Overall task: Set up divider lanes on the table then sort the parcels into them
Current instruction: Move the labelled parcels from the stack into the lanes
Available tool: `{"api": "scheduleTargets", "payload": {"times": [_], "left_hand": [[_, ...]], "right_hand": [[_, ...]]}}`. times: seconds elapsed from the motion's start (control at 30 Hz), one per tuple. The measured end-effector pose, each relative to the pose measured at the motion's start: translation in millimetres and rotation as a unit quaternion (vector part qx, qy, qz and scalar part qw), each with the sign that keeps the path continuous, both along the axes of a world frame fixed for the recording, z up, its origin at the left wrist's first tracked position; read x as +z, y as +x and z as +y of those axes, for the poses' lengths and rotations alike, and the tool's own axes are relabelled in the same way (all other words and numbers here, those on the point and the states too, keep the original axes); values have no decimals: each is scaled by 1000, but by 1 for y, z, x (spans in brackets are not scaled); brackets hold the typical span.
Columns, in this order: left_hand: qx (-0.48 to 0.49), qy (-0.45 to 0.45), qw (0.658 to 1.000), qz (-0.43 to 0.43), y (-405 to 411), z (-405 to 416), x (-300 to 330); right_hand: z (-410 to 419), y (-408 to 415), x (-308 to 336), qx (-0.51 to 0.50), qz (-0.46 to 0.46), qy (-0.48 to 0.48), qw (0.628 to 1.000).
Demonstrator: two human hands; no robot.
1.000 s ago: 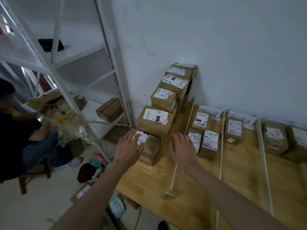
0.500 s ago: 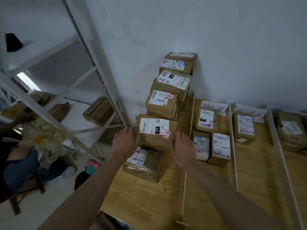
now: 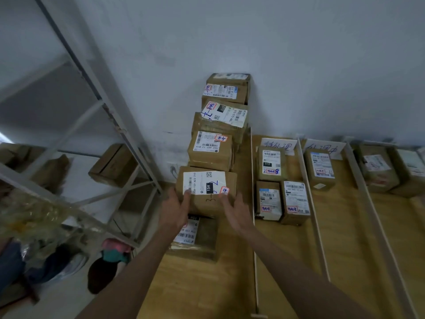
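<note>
A brown parcel with a white "15H" label (image 3: pixel 207 188) sits at the front of a stepped pile of parcels (image 3: pixel 212 149) that climbs to the wall in the leftmost lane. My left hand (image 3: pixel 176 211) and my right hand (image 3: pixel 236 211) clasp its near corners, fingertips on its top. Below it, partly hidden by my left hand, lies another labelled parcel (image 3: pixel 202 238) on the wooden table (image 3: pixel 202 293). White divider strips (image 3: pixel 253 238) (image 3: pixel 315 226) (image 3: pixel 377 226) mark the lanes. Three parcels (image 3: pixel 295 202) fill the second lane, one parcel (image 3: pixel 320 168) the third.
Handwritten paper signs (image 3: pixel 278 145) (image 3: pixel 324 148) stand at the wall end of two lanes. More parcels (image 3: pixel 377 168) lie at far right. A white metal rack (image 3: pixel 128 139) with a box (image 3: pixel 112 164) stands left of the table. Bags and a seated person's legs (image 3: pixel 13 265) are on the floor.
The view has swung right and closer. My hands rose from the low front parcel to the 15H parcel, and their fingers now rest on its top.
</note>
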State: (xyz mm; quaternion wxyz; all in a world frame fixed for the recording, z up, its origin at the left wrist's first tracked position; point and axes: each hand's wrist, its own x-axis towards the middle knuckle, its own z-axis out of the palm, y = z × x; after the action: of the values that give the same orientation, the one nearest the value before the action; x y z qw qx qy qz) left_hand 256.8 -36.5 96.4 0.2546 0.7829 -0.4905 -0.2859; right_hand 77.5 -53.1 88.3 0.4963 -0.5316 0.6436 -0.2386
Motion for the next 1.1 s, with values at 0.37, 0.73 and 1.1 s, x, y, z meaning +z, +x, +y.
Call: {"api": "scheduleTargets", "payload": {"times": [0.37,0.73,1.1], "left_hand": [[-9,-16,1000,9,21,15,23],[-71,-30,997,3,14,53,49],[-275,-24,961,27,-29,83,73]], "right_hand": [[8,10,13,-23,-6,-37,999],[48,1,35,-67,-37,-63,995],[137,-96,67,-185,-132,2,974]]}}
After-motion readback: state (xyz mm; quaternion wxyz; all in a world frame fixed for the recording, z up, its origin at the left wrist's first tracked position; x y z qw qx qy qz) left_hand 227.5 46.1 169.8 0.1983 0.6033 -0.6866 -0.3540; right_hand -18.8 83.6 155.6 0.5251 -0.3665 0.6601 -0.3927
